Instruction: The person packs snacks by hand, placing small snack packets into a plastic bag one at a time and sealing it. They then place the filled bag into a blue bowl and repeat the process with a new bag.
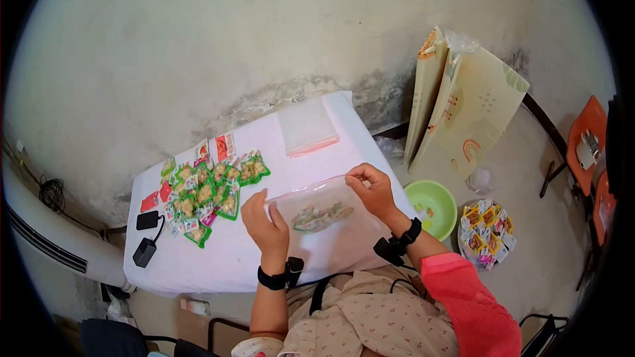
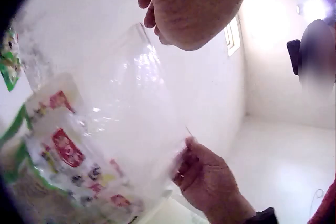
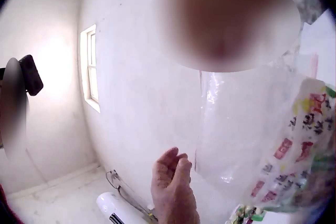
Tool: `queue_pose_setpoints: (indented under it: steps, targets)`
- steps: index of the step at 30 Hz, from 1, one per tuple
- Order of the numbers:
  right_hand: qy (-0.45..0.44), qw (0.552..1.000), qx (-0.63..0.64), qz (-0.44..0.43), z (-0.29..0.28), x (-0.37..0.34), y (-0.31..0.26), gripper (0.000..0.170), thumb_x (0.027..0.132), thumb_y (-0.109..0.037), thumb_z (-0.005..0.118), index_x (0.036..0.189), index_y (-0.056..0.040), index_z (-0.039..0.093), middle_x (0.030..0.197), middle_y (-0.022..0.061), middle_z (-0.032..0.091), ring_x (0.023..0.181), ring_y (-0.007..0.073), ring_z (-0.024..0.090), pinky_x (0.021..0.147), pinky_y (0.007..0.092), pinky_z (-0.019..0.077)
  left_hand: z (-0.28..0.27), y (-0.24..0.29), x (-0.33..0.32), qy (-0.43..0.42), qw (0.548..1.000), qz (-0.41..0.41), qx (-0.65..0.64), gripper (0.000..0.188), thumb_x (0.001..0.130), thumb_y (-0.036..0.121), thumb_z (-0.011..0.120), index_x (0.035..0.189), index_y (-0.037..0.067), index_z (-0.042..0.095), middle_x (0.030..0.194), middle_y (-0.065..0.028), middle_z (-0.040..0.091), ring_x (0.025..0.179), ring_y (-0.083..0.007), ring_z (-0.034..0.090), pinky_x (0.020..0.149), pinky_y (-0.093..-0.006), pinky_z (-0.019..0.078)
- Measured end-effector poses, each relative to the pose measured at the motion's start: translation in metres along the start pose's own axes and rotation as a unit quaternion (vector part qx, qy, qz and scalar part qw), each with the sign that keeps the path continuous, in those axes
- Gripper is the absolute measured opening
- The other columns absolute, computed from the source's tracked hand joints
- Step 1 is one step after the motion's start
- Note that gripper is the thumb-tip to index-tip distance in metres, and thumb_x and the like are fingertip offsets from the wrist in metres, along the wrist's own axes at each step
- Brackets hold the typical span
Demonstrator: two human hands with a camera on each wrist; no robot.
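Note:
A clear zip bag with a pink top edge is stretched between both hands over the table, small printed packets low inside it. At its left end, my left hand holds the corner between thumb and fingers. My right hand pinches the other top corner. In the left wrist view the right hand grips the bag's edge, and red-printed packets show through the plastic. The left hand has curled fingers at the bag's edge in the right wrist view.
Green-edged snack packets are heaped on the table's left, near a black adapter. Flat clear bags lie at the back. On the floor at right are a green basin, a container of yellow packets and a folded mat.

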State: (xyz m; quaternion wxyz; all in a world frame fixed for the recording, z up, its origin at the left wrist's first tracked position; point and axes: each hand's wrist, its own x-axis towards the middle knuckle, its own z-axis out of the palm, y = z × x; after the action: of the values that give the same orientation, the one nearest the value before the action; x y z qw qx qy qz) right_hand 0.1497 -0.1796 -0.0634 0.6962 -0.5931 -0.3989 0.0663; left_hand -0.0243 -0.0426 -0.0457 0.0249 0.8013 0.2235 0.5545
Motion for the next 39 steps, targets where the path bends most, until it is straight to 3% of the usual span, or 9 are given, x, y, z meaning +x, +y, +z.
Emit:
queue_pose_setpoints:
  steps: [1, 3, 13, 19, 22, 24, 27, 35, 39]
  targets:
    - [0.0, 1.0, 0.004, 0.002, 0.0, 0.0, 0.0, 0.004, 0.081, -0.004, 0.063, 0.082, -0.0014, 0.06, 0.075, 0.001, 0.06, 0.07, 0.0065, 0.054, 0.067, 0.0212, 0.044, -0.002, 0.007, 0.005, 0.0, 1.0, 0.0, 0.001, 0.024, 0.079, 0.003, 0.059, 0.102, 0.002, 0.056, 0.092, -0.0102, 0.057, 0.087, -0.0236, 0.053, 0.075, -0.0315, 0.0411]
    - [0.0, 1.0, 0.009, 0.005, 0.001, 0.0, 0.001, 0.004, 0.081, -0.004, 0.063, 0.082, -0.0015, 0.06, 0.075, 0.0009, 0.06, 0.07, 0.0064, 0.054, 0.067, 0.0213, 0.0442, -0.003, 0.02, 0.015, -0.09, 0.993, 0.052, -0.048, 0.03, 0.073, 0.004, 0.064, 0.103, 0.004, 0.059, 0.095, -0.0122, 0.058, 0.093, -0.0307, 0.053, 0.079, -0.037, 0.0405]
    - [-0.032, 0.999, 0.008, -0.029, 0.0, 0.001, -0.003, 0.004, 0.081, -0.003, 0.063, 0.084, -0.0006, 0.063, 0.078, 0.0039, 0.061, 0.072, 0.0086, 0.056, 0.066, 0.0217, 0.0453, 0.026, 0.045, 0.044, -0.276, 0.944, 0.073, -0.165, 0.015, 0.074, 0.01, 0.065, 0.088, 0.007, 0.064, 0.083, -0.0077, 0.061, 0.082, -0.0267, 0.056, 0.075, -0.037, 0.0406]
    - [-0.051, 0.998, 0.008, -0.048, 0.005, 0.001, 0.002, 0.006, 0.08, -0.004, 0.064, 0.085, -0.0008, 0.064, 0.08, 0.0058, 0.061, 0.072, 0.0107, 0.057, 0.066, 0.0227, 0.0465, 0.034, 0.056, 0.042, -0.297, 0.935, 0.031, -0.191, 0.006, 0.075, 0.007, 0.063, 0.08, 0.004, 0.063, 0.076, -0.0096, 0.059, 0.076, -0.0291, 0.056, 0.067, -0.0365, 0.0437]
    - [-0.049, 0.997, 0.038, -0.036, 0.001, 0.001, 0.005, 0.007, 0.08, -0.006, 0.064, 0.085, -0.0007, 0.064, 0.081, 0.0065, 0.061, 0.072, 0.0125, 0.057, 0.065, 0.0246, 0.0455, 0.041, 0.054, 0.037, -0.255, 0.943, 0.063, -0.206, 0.004, 0.076, 0.005, 0.062, 0.079, 0.003, 0.062, 0.075, -0.0116, 0.058, 0.074, -0.0292, 0.055, 0.064, -0.036, 0.0437]
    - [-0.051, 0.995, 0.013, -0.09, -0.002, 0.002, 0.007, 0.008, 0.08, -0.007, 0.064, 0.085, -0.0005, 0.064, 0.081, 0.007, 0.061, 0.072, 0.0141, 0.056, 0.065, 0.0261, 0.0446, 0.04, 0.057, 0.039, -0.279, 0.94, 0.056, -0.188, 0.003, 0.076, 0.004, 0.062, 0.078, 0.002, 0.061, 0.074, -0.0129, 0.056, 0.071, -0.0292, 0.055, 0.064, -0.0359, 0.0434]
    - [-0.045, 0.997, 0.006, -0.068, -0.004, 0.0, 0.0, 0.008, 0.08, -0.007, 0.063, 0.085, -0.0001, 0.063, 0.08, 0.0073, 0.06, 0.073, 0.0155, 0.056, 0.066, 0.027, 0.0444, 0.037, 0.059, 0.036, -0.292, 0.936, 0.061, -0.188, 0.004, 0.076, 0.004, 0.061, 0.078, 0.002, 0.058, 0.074, -0.0123, 0.055, 0.072, -0.03, 0.055, 0.062, -0.0362, 0.0434]
    - [-0.077, 0.995, -0.007, -0.06, -0.003, -0.004, -0.007, 0.006, 0.081, -0.005, 0.061, 0.086, -0.0011, 0.062, 0.082, 0.0077, 0.06, 0.077, 0.0169, 0.058, 0.069, 0.0269, 0.045, 0.03, 0.054, 0.028, -0.341, 0.915, -0.064, -0.204, 0.005, 0.082, 0.004, 0.056, 0.08, 0.0, 0.058, 0.076, -0.0139, 0.059, 0.069, -0.0302, 0.057, 0.063, -0.0364, 0.0446]
    - [-0.058, 0.995, -0.004, -0.084, -0.005, -0.003, -0.006, 0.007, 0.079, -0.007, 0.061, 0.084, -0.0017, 0.061, 0.079, 0.0079, 0.06, 0.074, 0.0189, 0.059, 0.068, 0.0284, 0.0455, 0.023, 0.042, 0.031, -0.343, 0.921, -0.01, -0.186, 0.007, 0.081, 0.003, 0.055, 0.085, 0.0, 0.061, 0.077, -0.0131, 0.061, 0.071, -0.0282, 0.058, 0.066, -0.035, 0.0459]
